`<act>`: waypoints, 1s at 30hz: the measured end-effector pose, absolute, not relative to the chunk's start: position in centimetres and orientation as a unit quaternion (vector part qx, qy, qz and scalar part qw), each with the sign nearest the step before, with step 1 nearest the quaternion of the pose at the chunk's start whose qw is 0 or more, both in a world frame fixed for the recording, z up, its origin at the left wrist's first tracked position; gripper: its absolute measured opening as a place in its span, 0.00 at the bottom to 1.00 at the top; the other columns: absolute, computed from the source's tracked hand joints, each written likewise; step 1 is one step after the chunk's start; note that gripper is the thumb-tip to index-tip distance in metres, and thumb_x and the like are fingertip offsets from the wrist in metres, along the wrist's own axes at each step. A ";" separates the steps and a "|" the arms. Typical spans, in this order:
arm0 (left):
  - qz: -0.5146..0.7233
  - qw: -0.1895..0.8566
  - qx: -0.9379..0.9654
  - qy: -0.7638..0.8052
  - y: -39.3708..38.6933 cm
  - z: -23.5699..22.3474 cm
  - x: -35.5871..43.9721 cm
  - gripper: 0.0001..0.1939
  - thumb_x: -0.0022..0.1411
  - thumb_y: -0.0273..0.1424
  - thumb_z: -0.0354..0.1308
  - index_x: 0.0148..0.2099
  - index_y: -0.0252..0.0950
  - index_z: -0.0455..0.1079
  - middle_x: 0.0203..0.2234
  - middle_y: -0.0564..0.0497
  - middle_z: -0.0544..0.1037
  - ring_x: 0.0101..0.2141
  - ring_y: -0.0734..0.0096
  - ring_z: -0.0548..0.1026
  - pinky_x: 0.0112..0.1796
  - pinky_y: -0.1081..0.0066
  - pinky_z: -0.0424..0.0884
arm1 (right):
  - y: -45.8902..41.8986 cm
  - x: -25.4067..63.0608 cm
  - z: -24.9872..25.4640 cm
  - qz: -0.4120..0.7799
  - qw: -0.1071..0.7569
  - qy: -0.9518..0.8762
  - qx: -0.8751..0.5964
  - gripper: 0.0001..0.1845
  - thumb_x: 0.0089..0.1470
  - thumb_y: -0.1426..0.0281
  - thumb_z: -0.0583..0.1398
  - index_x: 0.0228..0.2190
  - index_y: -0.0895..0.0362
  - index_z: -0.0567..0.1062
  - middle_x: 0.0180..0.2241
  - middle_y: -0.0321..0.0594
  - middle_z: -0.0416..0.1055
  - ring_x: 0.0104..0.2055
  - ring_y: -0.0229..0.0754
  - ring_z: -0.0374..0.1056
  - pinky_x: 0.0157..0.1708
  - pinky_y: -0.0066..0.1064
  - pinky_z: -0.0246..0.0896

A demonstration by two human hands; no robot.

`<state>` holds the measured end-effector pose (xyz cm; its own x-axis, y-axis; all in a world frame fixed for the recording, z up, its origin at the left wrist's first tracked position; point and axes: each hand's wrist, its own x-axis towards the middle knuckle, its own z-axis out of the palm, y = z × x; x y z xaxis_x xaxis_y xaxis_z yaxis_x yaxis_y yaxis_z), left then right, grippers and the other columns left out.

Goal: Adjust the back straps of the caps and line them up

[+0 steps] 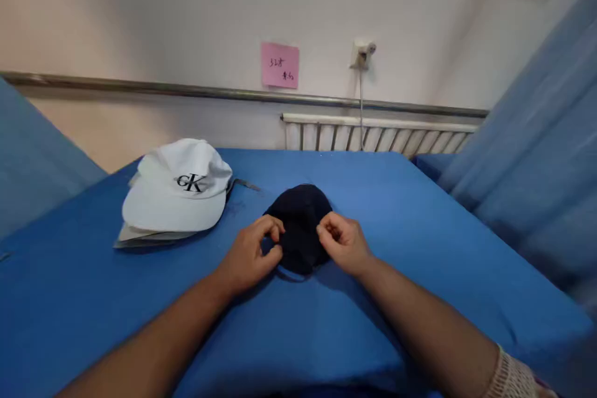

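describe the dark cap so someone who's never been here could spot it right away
On the blue-covered table, look to the middle, right of the stacked caps topped by a white one. The cap you want lies between the left hand and the right hand. It is very dark, nearly black, whereas the stack's top cap is white with black letters.

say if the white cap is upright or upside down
Upright: the white cap sits with its crown above its brim.
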<state>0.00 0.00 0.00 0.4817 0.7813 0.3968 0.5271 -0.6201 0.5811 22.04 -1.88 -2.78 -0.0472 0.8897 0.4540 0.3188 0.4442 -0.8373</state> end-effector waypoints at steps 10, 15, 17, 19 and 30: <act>0.321 0.039 0.859 0.396 -0.6 -0.4 0.9 0.14 0.49 0.23 0.57 0.39 0.37 0.61 0.40 0.46 0.72 0.43 0.59 0.71 0.44 0.60 0.69 | -2.6 21.4 -2.4 0.331 0.534 -0.660 -0.412 0.09 0.56 0.69 0.57 0.24 0.55 0.66 0.17 0.27 0.56 0.18 0.31 0.51 0.18 0.24 0.44; 0.364 -0.030 0.858 0.361 -1.4 -0.2 0.8 0.09 0.52 0.19 0.52 0.32 0.38 0.59 0.34 0.48 0.71 0.37 0.64 0.72 0.39 0.64 0.70 | -2.3 21.4 -2.9 0.325 0.568 -0.620 -0.434 0.09 0.56 0.68 0.57 0.25 0.55 0.67 0.17 0.27 0.55 0.18 0.31 0.51 0.19 0.25 0.45; 0.399 -0.041 0.853 0.333 -1.7 0.1 0.6 0.08 0.54 0.20 0.53 0.31 0.38 0.59 0.33 0.47 0.71 0.36 0.65 0.72 0.39 0.64 0.70 | -2.1 21.4 -3.0 0.325 0.581 -0.604 -0.438 0.09 0.57 0.68 0.57 0.25 0.55 0.67 0.17 0.28 0.55 0.19 0.32 0.51 0.19 0.25 0.46; 0.397 -0.038 0.862 0.312 -2.0 0.5 0.5 0.07 0.54 0.21 0.54 0.31 0.37 0.60 0.35 0.46 0.72 0.36 0.65 0.72 0.39 0.64 0.70 | -1.9 21.4 -3.2 0.334 0.581 -0.603 -0.433 0.10 0.57 0.67 0.57 0.25 0.55 0.67 0.18 0.28 0.56 0.19 0.32 0.52 0.19 0.24 0.47; 0.400 0.118 0.796 0.439 -0.3 0.1 0.6 0.09 0.62 0.37 0.56 0.41 0.37 0.67 0.31 0.51 0.73 0.32 0.67 0.73 0.36 0.66 0.70 | -1.2 21.3 -3.9 0.276 0.588 -0.638 -0.413 0.07 0.57 0.70 0.56 0.27 0.55 0.70 0.40 0.40 0.71 0.34 0.37 0.67 0.34 0.29 0.62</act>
<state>0.58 -0.31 0.08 0.2954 0.7928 0.5332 0.6037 -0.5874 0.5390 21.28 -1.19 -3.87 0.0332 0.8515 0.5233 0.2025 0.5070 -0.8378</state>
